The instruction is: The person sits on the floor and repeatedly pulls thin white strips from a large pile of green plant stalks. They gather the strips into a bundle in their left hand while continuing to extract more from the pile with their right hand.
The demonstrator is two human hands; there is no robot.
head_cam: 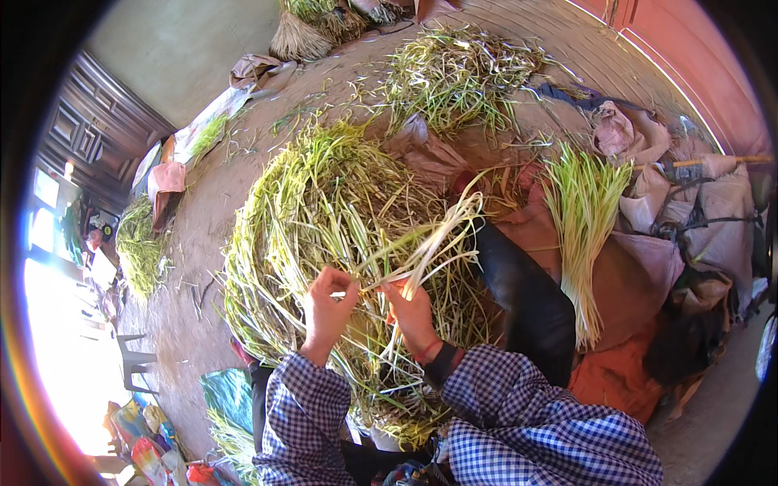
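A big heap of green and yellowed plant stalks (304, 200) lies before me, between my legs. Above it, my right hand (413, 319) grips a small bunch of pale stalks (440, 243), whose tips point up and to the right. Something orange shows at the fingers of that hand. Close beside it, my left hand (331, 304) has thumb and forefinger pinched together at the end of a thin green stalk (389, 249) that reaches towards the bunch. The fingertips partly hide where the stalk is held.
A tidy bundle of long green stalks (583, 243) lies on brown cloth at my right. Farther off is a loose pile of stalks (462, 79). Sacks (720, 206) lie at the right, a grey plastic chair (135, 364) at the left. Bound bundles (301, 36) stand against the far wall.
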